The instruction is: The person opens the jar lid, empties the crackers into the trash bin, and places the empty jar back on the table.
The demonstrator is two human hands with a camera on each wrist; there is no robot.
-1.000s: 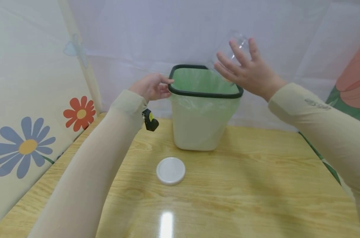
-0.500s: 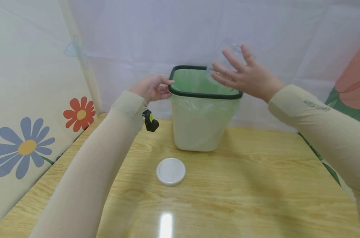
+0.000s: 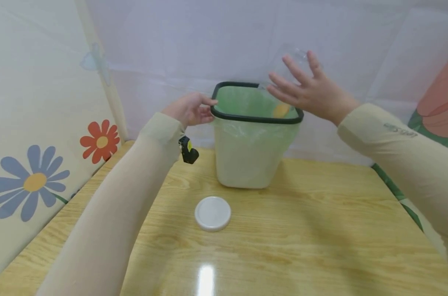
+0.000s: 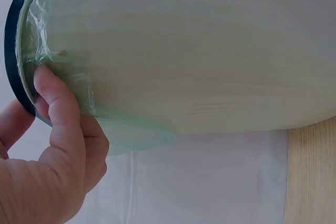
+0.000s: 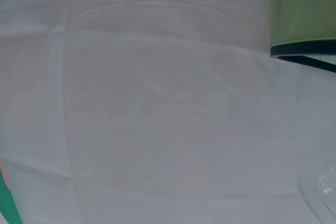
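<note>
My left hand pinches the black rim of a pale waste bin at its left side. Up close in the left wrist view, the fingers hold the rim and the green bin liner folded over it. Over the bin's right side, my right hand holds a clear jar, tilted mouth-down toward the opening. Its fingers are spread across the jar; the thumb is hidden. Part of the jar shows in the right wrist view. An orange-yellow thing, its kind unclear, shows inside the bin below the right hand.
A round white lid lies on the wooden table in front of the bin. A pale cloth hangs close behind it. Flower-patterned cloth borders the left side, and more cloth stands at the right.
The right hand and jar dipped down and left, then rose back up and right. The orange-yellow thing now shows more plainly inside the bin. The left hand has kept its place on the rim.
</note>
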